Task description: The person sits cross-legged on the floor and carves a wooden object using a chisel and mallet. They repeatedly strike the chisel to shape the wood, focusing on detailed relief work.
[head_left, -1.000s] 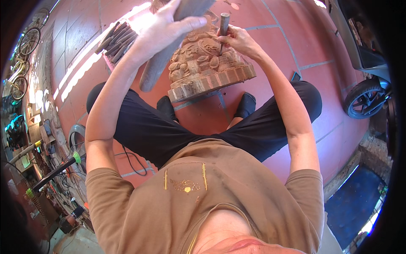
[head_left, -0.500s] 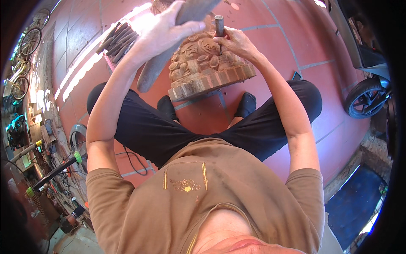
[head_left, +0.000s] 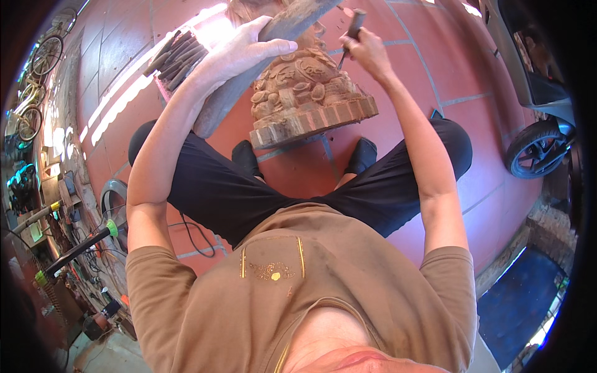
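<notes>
Between my feet a brown wood carving point(head_left: 292, 84) with rounded, detailed figures rests on a thick, ridged base. My left hand point(head_left: 245, 53) is closed around a long grey wooden mallet point(head_left: 227, 98), held slantwise at the carving's left and partly in front of its top. My thumb lies across the wood. To the right of the carving, my right hand point(head_left: 372, 55) grips a chisel point(head_left: 356, 23) by its shaft, below the dark handle. The chisel leans, its handle up and to the right. Its lower end is close to the carving's right side; I cannot tell if it touches.
A bundle of several chisels point(head_left: 177, 59) lies on the red tiled floor point(head_left: 413, 161) to the left. A motorbike wheel point(head_left: 538, 148) stands at the right. Tools and clutter line the left edge, with a cable point(head_left: 202, 239) by my left leg.
My right hand has moved the chisel up and to the right, away from the carving's lower front, and tilted it. The mallet has turned a little in my left hand, its lower end shifting left.
</notes>
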A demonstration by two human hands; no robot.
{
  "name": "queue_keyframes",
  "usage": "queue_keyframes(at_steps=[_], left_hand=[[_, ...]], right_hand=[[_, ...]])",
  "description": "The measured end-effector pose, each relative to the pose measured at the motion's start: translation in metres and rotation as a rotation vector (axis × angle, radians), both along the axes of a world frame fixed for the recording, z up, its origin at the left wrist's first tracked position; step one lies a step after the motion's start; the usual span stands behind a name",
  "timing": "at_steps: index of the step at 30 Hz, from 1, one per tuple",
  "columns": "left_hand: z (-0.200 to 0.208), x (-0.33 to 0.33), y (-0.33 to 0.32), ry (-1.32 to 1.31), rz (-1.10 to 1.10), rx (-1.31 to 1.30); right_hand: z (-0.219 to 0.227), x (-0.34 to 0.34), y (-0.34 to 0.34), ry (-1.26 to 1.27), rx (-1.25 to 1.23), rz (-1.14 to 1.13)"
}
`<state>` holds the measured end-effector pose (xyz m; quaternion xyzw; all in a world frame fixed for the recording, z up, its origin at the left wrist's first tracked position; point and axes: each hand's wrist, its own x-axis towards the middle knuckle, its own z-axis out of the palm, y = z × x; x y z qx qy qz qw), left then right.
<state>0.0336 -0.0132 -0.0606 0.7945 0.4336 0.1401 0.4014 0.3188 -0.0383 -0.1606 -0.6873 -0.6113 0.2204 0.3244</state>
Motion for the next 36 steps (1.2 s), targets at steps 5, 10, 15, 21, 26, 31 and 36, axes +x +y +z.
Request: queue_keyframes(at_steps=[5, 10, 15, 21, 26, 31, 36], left_hand=[[-0.002, 0.0, -0.002, 0.025, 0.017, 0.061], [0.004, 0.006, -0.002, 0.029, -0.033, 0.03], [0.006, 0.012, -0.005, 0.004, -0.056, 0.097], [0.029, 0.017, -0.014, -0.227, -0.059, 0.066], [0.049, 0.018, -0.016, -0.264, -0.056, 0.154], [0.054, 0.018, -0.02, -0.318, -0.013, 0.179], [0.032, 0.021, -0.015, -0.193, 0.002, 0.057]], right_hand=[[-0.004, 0.012, -0.004, 0.41, -0.065, -0.007], [-0.013, -0.006, -0.011, 0.374, -0.101, 0.104], [-0.019, -0.006, -0.008, 0.338, -0.095, 0.163], [-0.019, -0.007, -0.007, 0.284, -0.096, 0.216], [-0.016, -0.009, -0.008, 0.225, -0.145, 0.244], [-0.017, -0.012, -0.008, 0.179, -0.053, 0.258], [-0.013, -0.011, -0.01, 0.163, -0.108, 0.26]])
